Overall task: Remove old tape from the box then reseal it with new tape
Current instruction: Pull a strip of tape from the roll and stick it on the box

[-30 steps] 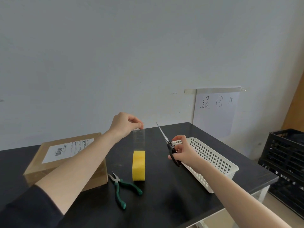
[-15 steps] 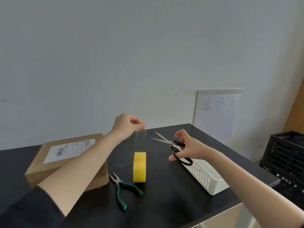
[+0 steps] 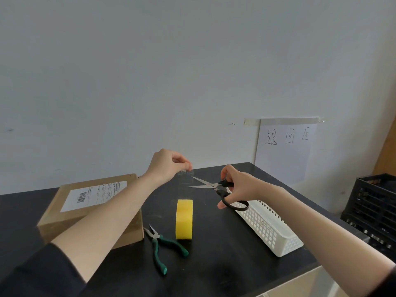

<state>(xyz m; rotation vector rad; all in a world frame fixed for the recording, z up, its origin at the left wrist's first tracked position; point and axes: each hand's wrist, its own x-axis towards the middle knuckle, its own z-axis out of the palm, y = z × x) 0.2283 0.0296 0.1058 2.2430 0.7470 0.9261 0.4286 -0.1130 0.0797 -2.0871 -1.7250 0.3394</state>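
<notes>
Tabletop (image 3: 225, 275): black, set against a plain grey wall (image 3: 171, 71). Well left of the yellow tape roll (image 3: 184, 219), the cardboard box (image 3: 64, 219) lies flat, label up. Green-handled pliers (image 3: 159, 245) lie just left of the roll. The roll stands on edge. Above the roll, the left hand (image 3: 165, 166) pinches the top of a clear tape strip (image 3: 186, 183) rising from it. Up and right of the roll, the right hand (image 3: 237, 185) grips black-handled scissors (image 3: 212, 185), blades parted, tips near the strip. Right of the roll sits a white perforated basket (image 3: 270, 232). Farther right, a handwritten paper sign (image 3: 282, 155) is taped to the wall, and a black crate (image 3: 372, 209) stands beyond the table edge.
</notes>
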